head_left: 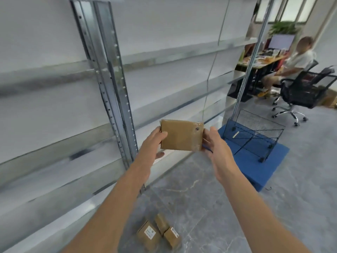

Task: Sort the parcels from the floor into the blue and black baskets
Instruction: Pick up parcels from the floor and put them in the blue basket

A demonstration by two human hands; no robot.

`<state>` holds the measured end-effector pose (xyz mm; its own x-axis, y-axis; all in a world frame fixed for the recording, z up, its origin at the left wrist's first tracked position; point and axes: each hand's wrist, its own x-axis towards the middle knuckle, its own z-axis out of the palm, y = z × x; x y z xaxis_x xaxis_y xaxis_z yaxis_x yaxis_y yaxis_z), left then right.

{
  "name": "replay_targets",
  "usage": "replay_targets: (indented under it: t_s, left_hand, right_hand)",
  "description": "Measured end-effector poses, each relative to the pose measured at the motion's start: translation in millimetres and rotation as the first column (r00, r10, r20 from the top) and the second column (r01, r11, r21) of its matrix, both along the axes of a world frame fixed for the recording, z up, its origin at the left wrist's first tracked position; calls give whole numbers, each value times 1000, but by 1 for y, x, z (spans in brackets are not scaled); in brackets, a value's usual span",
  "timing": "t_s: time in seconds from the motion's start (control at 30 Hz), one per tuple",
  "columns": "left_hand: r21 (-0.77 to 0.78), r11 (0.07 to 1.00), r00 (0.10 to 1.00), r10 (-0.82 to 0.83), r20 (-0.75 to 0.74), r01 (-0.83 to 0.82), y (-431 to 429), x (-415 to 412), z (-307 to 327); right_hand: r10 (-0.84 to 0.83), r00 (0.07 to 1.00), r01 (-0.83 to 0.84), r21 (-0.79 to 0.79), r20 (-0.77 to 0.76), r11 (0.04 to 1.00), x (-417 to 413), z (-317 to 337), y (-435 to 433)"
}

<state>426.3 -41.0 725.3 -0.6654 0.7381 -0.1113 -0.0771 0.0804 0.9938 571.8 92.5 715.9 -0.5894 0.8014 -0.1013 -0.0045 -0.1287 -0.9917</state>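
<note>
Pinching the parcel [181,136] by its ends, my left hand [155,143] and right hand [214,143] show me its face, for sorting I judge; the black wire basket [255,123] lies beyond the right grip.

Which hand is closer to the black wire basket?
Right. The right hand holds the parcel at the edge toward the basket; the left hand grips the opposite edge, farther away.

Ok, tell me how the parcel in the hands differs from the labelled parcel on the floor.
The held parcel is up in the air, gripped at its ends by the left hand and the right hand; the labelled parcel lies on the floor. The held parcel's facing side is plain, with one dark round mark near a corner; the labelled parcel bears a white label. Both are brown cardboard boxes.
</note>
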Motion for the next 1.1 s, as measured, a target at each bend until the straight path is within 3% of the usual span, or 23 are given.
replay_targets:
  t_s: [0.3, 0.67, 1.1]
  left_hand:
    - [59, 969, 968, 243, -69, -239, -131, -11, 25]
    - [59, 869, 865, 494, -82, -491, -344, -26, 37]
    - [68, 633, 629, 774, -66, -771, -555, -8, 29]
  right_hand:
    - [245, 969, -243, 57, -25, 968, -60, 31, -92]
    - [565, 823, -559, 91, -57, 824, -136, 41, -280]
    - [784, 619, -779, 88, -44, 621, -175, 42, -492]
